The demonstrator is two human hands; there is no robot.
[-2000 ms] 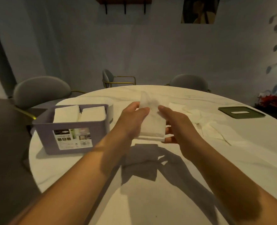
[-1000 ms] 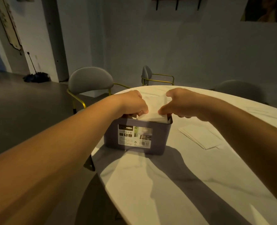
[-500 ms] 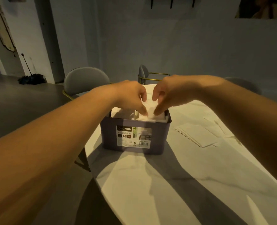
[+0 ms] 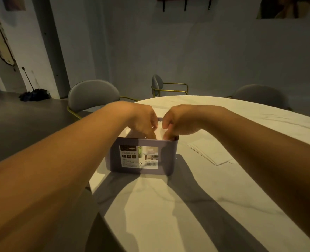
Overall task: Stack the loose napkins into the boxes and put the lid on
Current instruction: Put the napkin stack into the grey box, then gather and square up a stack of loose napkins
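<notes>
Head view: left hand [image 4: 143, 121] and right hand [image 4: 181, 121] in curled-finger pinch on white napkin [image 4: 159, 132] inside the box [image 4: 167, 155].

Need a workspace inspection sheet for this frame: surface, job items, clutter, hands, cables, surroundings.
Surface: white marble table, arm shadows across it.
Job's things: purple box open, no lid on it; white napkin partly inside; loose napkins lying flat to its right.
Clutter: nothing seen.
Grippers: left hand and right hand both reach into the box, each pinching a side of the napkin.
Cables: nothing seen.
Surroundings: grey chairs round the table; folded umbrella on the floor by the wall.
</notes>
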